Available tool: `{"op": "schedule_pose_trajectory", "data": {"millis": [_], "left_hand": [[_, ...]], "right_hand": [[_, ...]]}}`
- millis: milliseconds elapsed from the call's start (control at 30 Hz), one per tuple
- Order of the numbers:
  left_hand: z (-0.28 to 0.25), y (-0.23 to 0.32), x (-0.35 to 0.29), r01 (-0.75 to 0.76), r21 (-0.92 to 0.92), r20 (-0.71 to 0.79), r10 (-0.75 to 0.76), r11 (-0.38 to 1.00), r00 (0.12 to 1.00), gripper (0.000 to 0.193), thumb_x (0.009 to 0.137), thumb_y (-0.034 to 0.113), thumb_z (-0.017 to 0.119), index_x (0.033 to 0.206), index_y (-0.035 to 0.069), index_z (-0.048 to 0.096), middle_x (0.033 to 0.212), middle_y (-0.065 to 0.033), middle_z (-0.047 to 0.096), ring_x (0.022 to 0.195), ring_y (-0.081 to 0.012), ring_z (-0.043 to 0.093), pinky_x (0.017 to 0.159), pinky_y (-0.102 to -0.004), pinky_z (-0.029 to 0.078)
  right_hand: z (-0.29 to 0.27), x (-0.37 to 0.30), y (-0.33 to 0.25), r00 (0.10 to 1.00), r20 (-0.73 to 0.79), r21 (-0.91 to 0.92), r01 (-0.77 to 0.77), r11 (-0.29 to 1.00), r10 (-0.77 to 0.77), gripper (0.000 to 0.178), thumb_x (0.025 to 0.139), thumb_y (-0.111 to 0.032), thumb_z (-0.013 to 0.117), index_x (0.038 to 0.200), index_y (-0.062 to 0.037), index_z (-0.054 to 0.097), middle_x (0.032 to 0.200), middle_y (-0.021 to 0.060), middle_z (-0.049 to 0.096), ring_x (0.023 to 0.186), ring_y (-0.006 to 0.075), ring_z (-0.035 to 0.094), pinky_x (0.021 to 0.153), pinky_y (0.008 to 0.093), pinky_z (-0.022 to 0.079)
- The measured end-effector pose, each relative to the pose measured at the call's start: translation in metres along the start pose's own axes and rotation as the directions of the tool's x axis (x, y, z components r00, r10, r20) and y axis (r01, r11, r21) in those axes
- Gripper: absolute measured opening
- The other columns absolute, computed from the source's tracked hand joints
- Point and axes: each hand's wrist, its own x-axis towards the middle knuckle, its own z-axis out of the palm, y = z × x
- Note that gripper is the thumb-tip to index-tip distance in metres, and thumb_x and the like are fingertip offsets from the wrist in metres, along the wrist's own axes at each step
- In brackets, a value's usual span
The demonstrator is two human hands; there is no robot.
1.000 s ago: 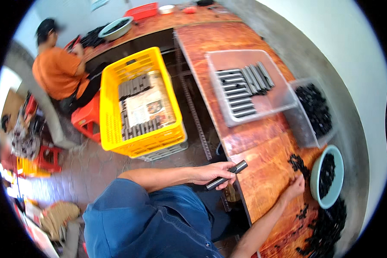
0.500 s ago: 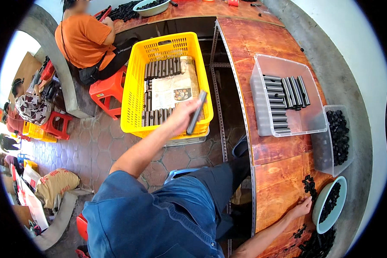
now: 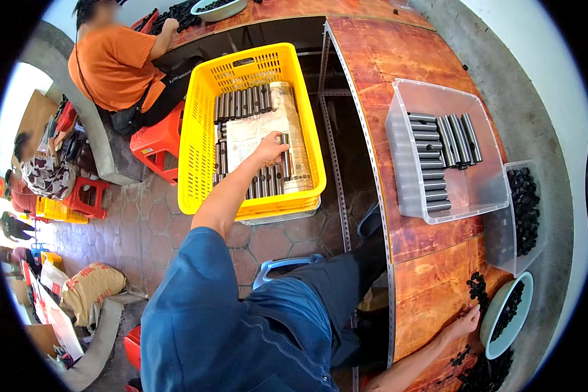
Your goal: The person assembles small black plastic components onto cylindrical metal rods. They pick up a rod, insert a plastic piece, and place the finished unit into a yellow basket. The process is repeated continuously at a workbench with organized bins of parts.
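Observation:
Over the near part of a yellow crate [image 3: 261,206], my left hand [image 3: 270,149] is closed round a dark grey metal tube [image 3: 285,162]. The tube stands close to upright at the end of a near row of tubes [image 3: 265,181]. Behind it lies a sheet of newspaper [image 3: 242,134], with another row of tubes [image 3: 243,103] at the crate's far side. My right hand [image 3: 465,323] rests on the wooden table, fingers curled together beside small black plastic pieces [image 3: 477,287] and a pale blue bowl [image 3: 489,321]. Whatever its fingers hold is hidden.
A clear plastic bin [image 3: 462,196] with more metal tubes stands on the table [image 3: 366,72]. Beyond it is a second clear bin [image 3: 500,245] of black pieces. A person in orange [image 3: 114,65] sits at the far left near a red stool [image 3: 158,145].
My left hand has lowered the tube into the crate, turning it from a slant to nearly upright. My right hand stays by the bowl. The whole view has shifted slightly.

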Motion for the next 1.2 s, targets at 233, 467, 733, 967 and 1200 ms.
{"op": "schedule_pose_trajectory", "data": {"millis": [233,467,733,967,1200], "left_hand": [[0.009,-0.037,0.029,-0.105,0.567,0.05,0.093,0.817,0.994,0.069,0.079,0.032,0.084,0.137,0.004,0.059,0.119,-0.0195,0.069,0.107,-0.0332,0.068,0.095,-0.0422,0.055],[0.02,-0.048,0.023,-0.062,0.743,0.053,0.034,0.667,0.998,0.077,0.077,0.049,0.081,0.137,0.005,0.061,0.126,-0.0236,0.066,0.116,-0.0369,0.064,0.1,-0.0441,0.051],[0.012,-0.058,0.018,-0.121,0.779,0.252,-0.13,0.615,0.959,0.037,0.08,0.045,0.081,0.115,0.037,0.074,0.117,-0.0076,0.07,0.119,-0.0291,0.062,0.1,-0.0513,0.05],[0.015,-0.054,0.022,-0.006,0.746,0.108,-0.112,0.666,0.988,0.048,0.092,0.049,0.063,0.117,0.009,0.074,0.123,-0.0157,0.071,0.113,-0.0345,0.066,0.096,-0.0513,0.051],[0.003,-0.083,0.037,-0.079,0.71,0.073,0.038,0.7,0.997,0.033,0.094,0.033,0.064,0.117,0.012,0.075,0.114,-0.0163,0.073,0.107,-0.0331,0.069,0.094,-0.0448,0.053]], "right_hand": [[0.005,0.0,-0.006,1.0,0.022,-0.035,0.002,0.999,-0.001,0.04,0.106,-0.034,0.057,0.082,-0.0025,0.063,0.071,-0.0006,0.053,0.064,0.0099,0.046,0.058,0.0286,0.037],[0.001,0.005,0.008,1.0,-0.015,-0.027,0.015,1.0,-0.015,0.039,0.105,-0.036,0.059,0.083,-0.004,0.064,0.071,-0.0022,0.053,0.063,0.0072,0.041,0.058,0.0267,0.033],[0.009,-0.004,-0.013,0.999,-0.028,-0.123,-0.041,0.992,0.038,0.041,0.106,-0.035,0.056,0.083,-0.0013,0.062,0.072,0.0009,0.055,0.064,0.0116,0.045,0.056,0.0305,0.038],[0.003,0.002,0.0,0.997,-0.05,-0.076,-0.06,0.995,0.056,0.04,0.106,-0.036,0.057,0.085,-0.0029,0.065,0.071,-0.001,0.054,0.061,0.0088,0.042,0.055,0.0283,0.034],[0.0,0.005,0.002,0.998,0.019,0.0,-0.059,0.998,0.059,0.038,0.106,-0.031,0.057,0.089,0.0016,0.065,0.076,0.0016,0.056,0.068,0.0127,0.048,0.062,0.0297,0.042]]}}
